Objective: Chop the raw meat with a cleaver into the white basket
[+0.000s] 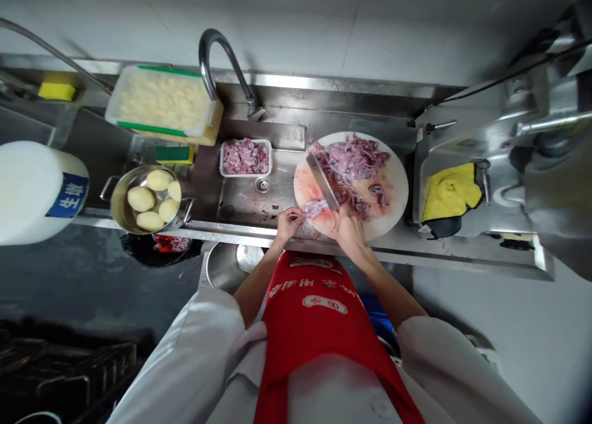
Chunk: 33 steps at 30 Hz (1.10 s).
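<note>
Cleaver [322,180] in the right hand [350,230], fingers closed around the handle; blade slants across the round cutting board [303,187], its far end beside the heap of raw meat [349,159]. Small meat piece [315,209] lies at the board's near left edge, just left of the blade. Left hand [287,225] has its fingers bent and drawn together at that piece's outer end; whether they truly pinch it, cannot tell.

Notes on handling, as judged here. Raw flesh looks wet and likely slides, so a firm hold at the outer end matters, fingertips tucked back from the edge. Piece sits close to the rim; drawn a little inward, it would have solid board beneath the whole cut. Short, level strokes suit it better than hard chops, with the wrist steady and the blade's flat turned away from the left fingers. Heap crowds the far side; keeping the blade's far end out of it saves snagging. Plastic basket [271,159] of cut meat stands in the sink [240,199], left of the board, within easy reach of the left hand.
</note>
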Tool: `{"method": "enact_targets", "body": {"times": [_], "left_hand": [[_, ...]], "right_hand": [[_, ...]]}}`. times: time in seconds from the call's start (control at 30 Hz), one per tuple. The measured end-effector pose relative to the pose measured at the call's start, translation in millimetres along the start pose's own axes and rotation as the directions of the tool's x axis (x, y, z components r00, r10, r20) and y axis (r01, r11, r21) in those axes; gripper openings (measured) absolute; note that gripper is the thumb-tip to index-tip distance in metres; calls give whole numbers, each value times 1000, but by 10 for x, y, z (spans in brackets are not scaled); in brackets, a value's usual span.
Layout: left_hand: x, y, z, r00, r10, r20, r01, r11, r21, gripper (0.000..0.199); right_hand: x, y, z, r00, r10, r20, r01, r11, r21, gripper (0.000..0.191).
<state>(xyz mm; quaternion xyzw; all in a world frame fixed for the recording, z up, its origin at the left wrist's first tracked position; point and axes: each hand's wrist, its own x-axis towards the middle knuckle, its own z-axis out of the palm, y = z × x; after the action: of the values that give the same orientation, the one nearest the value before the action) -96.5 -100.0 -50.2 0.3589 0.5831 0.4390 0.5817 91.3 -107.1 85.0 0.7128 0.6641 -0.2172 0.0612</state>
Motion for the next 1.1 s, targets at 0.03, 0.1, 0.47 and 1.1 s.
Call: {"method": "enact_targets", "body": {"times": [0.03, 0.1, 0.47, 1.1], "left_hand": [[9, -13, 17, 1000, -17, -8, 17, 1000, -17, 42], [25, -16, 33, 999, -34, -9, 34, 998, -49, 40], [19, -50, 166, 993, 7, -120, 1, 998, 68, 20], [111, 107, 94, 978, -11, -207, -6, 997, -82, 25]], "right_hand": [[51, -55, -12, 999, 7, -47, -7, 1000, 6, 40], [157, -137, 3, 999, 15, -47, -14, 1000, 22, 41], [175, 104, 174, 985, 37, 166, -42, 999, 28, 31], [-255, 419, 352, 963, 62, 263, -65, 998, 4, 32]]}}
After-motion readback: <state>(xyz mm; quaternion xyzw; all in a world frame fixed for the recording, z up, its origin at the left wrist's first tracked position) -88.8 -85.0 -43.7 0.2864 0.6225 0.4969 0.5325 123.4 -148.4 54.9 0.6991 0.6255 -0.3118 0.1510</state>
